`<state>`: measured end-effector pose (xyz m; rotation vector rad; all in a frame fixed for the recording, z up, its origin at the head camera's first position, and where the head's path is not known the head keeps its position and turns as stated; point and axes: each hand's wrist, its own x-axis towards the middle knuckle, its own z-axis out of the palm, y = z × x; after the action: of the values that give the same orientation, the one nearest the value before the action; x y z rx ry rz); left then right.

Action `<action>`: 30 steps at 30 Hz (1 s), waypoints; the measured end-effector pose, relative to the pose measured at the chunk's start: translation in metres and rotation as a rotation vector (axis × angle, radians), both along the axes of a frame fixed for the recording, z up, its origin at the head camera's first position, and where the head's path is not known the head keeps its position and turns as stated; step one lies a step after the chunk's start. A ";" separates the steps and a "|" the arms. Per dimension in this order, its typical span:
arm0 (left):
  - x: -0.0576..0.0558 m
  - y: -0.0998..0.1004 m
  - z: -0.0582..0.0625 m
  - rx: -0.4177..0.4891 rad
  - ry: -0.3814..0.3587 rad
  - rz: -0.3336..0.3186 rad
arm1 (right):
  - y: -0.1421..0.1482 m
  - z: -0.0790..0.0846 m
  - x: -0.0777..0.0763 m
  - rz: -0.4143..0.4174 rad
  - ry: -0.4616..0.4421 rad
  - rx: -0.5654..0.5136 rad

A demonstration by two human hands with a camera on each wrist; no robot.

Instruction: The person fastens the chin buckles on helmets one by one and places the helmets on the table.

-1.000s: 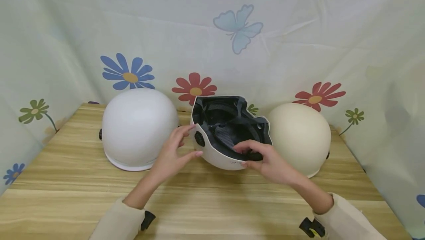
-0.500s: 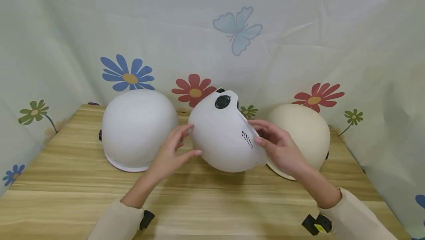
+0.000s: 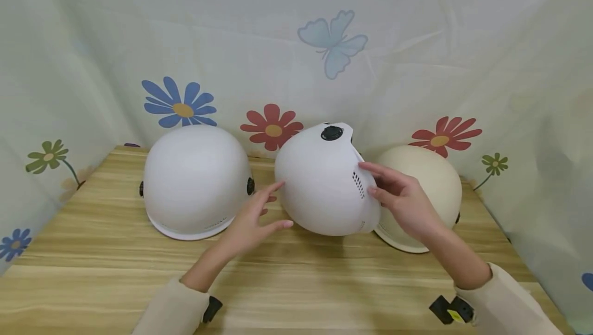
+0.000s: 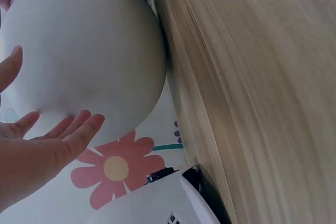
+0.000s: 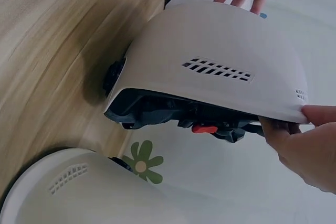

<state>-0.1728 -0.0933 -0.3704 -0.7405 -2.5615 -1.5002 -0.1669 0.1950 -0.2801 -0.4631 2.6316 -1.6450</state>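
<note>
A white helmet (image 3: 319,186) is tilted in the middle, its domed shell toward me and its opening turned to the right. Its round black side knob (image 3: 332,133) faces up. My right hand (image 3: 407,206) pinches the rim between thumb and fingers beside the vent slots. In the right wrist view, the black lining and a red buckle part (image 5: 203,129) show under the rim. My left hand (image 3: 252,224) is at the shell's left side with thumb and fingers spread, fingertips (image 4: 97,120) right at the surface.
Another white helmet (image 3: 196,180) stands dome up on the wooden table (image 3: 296,283) at left. A cream helmet (image 3: 437,183) stands dome up at right, partly behind my right hand. A flower-printed curtain (image 3: 231,41) hangs behind the table.
The middle helmet has turned from opening upward to shell toward me, and has shifted slightly right. My right hand has risen with the rim; my left hand has moved a little right.
</note>
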 end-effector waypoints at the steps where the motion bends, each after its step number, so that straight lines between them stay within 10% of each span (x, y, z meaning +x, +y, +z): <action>1: 0.000 0.000 0.000 0.000 -0.003 -0.002 | 0.001 0.001 0.000 -0.005 0.011 0.016; 30: 0.002 0.002 -0.003 -0.052 0.063 -0.055 | 0.023 -0.001 0.003 -0.012 0.096 0.108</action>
<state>-0.1710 -0.0913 -0.3731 -0.8575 -2.5630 -1.4064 -0.1635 0.2183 -0.2809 -0.5375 2.7797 -1.5103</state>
